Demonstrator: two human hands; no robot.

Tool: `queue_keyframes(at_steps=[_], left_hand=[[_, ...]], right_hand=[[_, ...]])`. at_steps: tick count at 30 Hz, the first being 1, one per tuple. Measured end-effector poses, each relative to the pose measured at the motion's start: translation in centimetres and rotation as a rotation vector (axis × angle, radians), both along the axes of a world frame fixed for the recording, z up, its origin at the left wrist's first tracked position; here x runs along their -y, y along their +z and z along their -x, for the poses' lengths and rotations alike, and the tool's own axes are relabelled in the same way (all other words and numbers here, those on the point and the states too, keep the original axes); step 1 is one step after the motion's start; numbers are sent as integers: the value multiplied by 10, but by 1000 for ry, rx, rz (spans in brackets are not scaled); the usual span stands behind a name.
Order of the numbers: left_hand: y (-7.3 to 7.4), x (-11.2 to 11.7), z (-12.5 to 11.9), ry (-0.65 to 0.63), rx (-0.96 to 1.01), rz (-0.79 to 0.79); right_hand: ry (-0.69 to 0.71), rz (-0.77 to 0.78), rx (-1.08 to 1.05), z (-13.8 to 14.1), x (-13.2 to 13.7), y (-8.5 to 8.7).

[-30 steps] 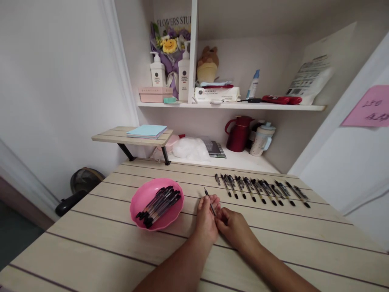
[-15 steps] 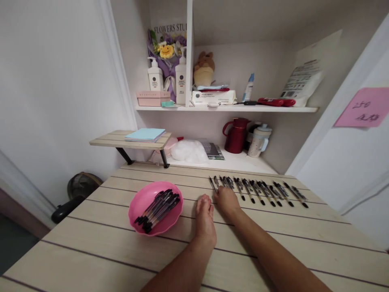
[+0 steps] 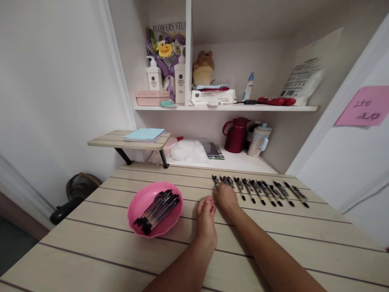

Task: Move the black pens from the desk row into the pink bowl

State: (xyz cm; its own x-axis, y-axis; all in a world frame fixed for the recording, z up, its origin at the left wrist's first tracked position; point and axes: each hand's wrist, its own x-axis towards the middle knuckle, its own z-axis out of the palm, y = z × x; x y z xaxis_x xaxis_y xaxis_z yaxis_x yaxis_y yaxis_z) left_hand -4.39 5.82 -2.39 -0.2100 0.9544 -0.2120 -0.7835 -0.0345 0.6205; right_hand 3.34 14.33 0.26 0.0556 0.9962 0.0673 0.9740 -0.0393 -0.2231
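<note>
A row of clear-barrelled, black-capped pens (image 3: 263,192) lies side by side along the right part of the wooden table. At the row's left end, my right hand (image 3: 226,198) is closed on the lower part of the leftmost pen (image 3: 215,181); my fingers hide that end. Just left of it, my left hand (image 3: 206,219) rests on its side on the tabletop, fingers loosely bent, with nothing visible in it. A pink scalloped bowl (image 3: 135,202) stands left of my left hand. Several more pens (image 3: 158,209) lie in the bowl in a slanted bunch.
Behind the bowl, a small raised stand (image 3: 105,140) carries blue paper (image 3: 144,134). A red jug (image 3: 236,136) and a pale cup (image 3: 259,140) stand in the lower cubby. Bottles, a plush toy (image 3: 204,69) and packets fill the shelf (image 3: 258,108) above. A pink note (image 3: 364,106) hangs at right.
The leftmost pen now stands closer to the rest of the row, shifted slightly right with my right hand. My left hand's fingers have curled in more and dropped slightly.
</note>
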Motion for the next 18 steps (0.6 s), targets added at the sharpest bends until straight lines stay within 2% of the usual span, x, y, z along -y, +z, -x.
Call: queue_keyframes(at_steps=[18], left_hand=[[-1, -1, 0, -12, -51, -22]], right_hand=[[-32, -11, -16, 4, 0, 3]])
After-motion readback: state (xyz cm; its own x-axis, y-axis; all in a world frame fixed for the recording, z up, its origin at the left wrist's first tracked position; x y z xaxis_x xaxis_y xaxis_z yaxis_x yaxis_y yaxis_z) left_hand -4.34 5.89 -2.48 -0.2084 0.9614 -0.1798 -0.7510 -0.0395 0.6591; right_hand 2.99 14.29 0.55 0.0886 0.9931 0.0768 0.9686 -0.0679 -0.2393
